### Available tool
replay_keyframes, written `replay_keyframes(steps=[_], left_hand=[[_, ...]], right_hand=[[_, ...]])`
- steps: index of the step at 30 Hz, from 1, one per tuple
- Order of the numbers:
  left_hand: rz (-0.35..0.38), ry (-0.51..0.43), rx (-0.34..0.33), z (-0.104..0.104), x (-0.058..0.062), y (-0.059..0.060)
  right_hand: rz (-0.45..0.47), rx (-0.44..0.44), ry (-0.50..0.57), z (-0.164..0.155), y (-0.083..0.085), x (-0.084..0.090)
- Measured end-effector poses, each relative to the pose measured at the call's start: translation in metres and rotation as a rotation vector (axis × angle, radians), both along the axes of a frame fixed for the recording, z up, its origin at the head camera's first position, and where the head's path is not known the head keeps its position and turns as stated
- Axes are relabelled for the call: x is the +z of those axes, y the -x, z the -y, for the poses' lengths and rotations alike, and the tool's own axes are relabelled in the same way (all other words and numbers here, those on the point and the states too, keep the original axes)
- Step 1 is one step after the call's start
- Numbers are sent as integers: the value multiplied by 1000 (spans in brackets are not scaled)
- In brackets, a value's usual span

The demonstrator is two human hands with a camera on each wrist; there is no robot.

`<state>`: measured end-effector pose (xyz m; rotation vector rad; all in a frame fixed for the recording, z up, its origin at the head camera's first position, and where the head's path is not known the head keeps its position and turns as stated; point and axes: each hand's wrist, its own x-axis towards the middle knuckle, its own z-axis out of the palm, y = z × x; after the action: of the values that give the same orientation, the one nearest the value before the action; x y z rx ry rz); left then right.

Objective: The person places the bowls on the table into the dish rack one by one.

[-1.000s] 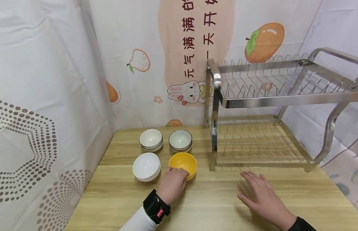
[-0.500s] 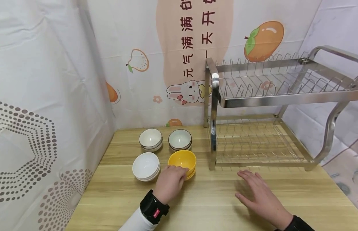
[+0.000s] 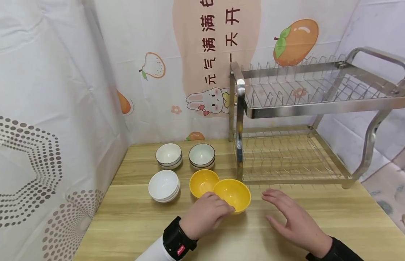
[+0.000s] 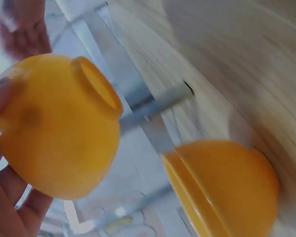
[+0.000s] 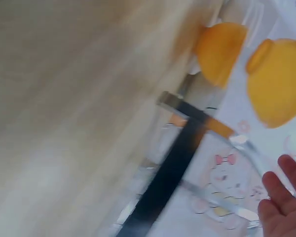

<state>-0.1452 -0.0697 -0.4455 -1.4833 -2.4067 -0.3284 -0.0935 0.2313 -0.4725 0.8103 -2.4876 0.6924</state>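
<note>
My left hand (image 3: 207,214) pinches the near rim of a yellow bowl (image 3: 236,194), which hangs above the table. In the left wrist view the thumb and fingers clasp this bowl (image 4: 64,128) at its side, its foot ring turned outward. Another yellow bowl (image 3: 202,182), with a second rim visible under it in the left wrist view (image 4: 227,187), stays on the table. To the right, my right hand (image 3: 295,221) hovers with fingers extended and thumb apart, holding nothing. The right wrist view shows its fingers (image 5: 281,197) below the lifted bowl.
Stacked white bowls (image 3: 163,185) stand left of the yellow ones. Behind are two stacks of dark-rimmed bowls, one whitish (image 3: 169,154) and one pale green (image 3: 201,154). A two-tier metal dish rack (image 3: 306,108) stands at the back right of the wooden table (image 3: 124,221).
The left hand has lifted one yellow bowl off its stack and carried it rightward toward the right hand. The right hand has barely moved.
</note>
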Motion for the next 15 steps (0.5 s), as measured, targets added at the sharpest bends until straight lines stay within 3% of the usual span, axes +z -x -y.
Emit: replay_keyframes(steps=[7, 10, 15], left_hand=[[-36, 128, -94, -15, 8, -11], [-22, 161, -119, -21, 8, -15], [-5, 161, -151, -27, 4, -19]], right_hand=[[-153, 271, -15, 12, -2, 17], [-176, 327, -57, 14, -4, 16], [-152, 346, -118, 14, -10, 11]])
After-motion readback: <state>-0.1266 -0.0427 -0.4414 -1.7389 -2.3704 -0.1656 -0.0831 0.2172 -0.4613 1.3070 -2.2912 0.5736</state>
